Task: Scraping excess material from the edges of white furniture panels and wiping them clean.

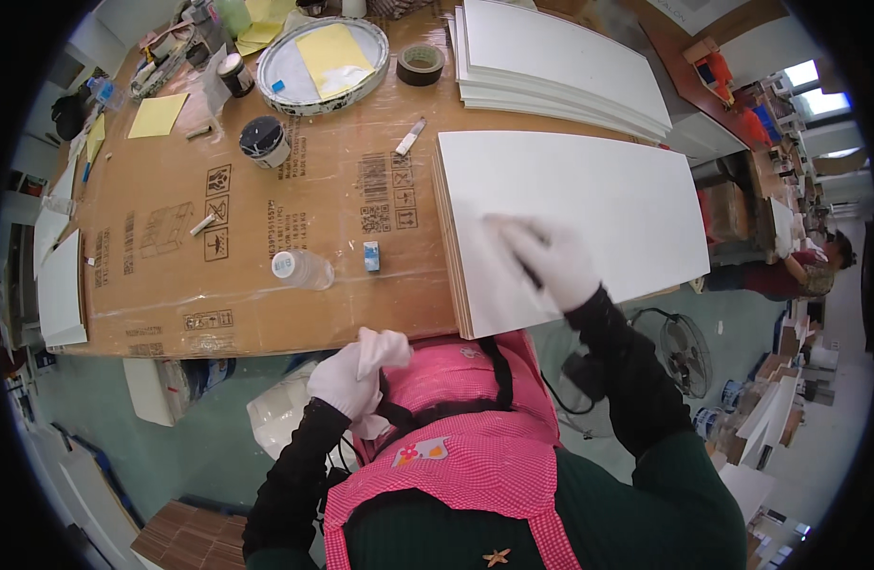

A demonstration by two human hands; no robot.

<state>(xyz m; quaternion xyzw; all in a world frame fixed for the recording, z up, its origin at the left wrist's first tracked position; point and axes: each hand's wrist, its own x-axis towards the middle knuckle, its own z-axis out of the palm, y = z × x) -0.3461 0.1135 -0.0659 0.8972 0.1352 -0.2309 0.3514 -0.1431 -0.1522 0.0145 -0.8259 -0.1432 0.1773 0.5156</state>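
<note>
Blur leaves the white-gloved right hand [554, 261], over the flat white rectangular panel [598, 180], with unreadable grip; left of that panel, the white-gloved left hand [346, 382] clutches crumpled white cloth [385, 351].

The table [171, 294] (cardboard-covered) bears stacked white panels [627, 195], a tape roll [422, 79] and a clear bottle [310, 272]

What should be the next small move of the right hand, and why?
Probably, pass the right hand across the top board toward its right end. The hand, blurred, is over the board's near half, and the white surface extends further right. The left hand holds a cloth left of the board, so it seems out of the way.
</note>
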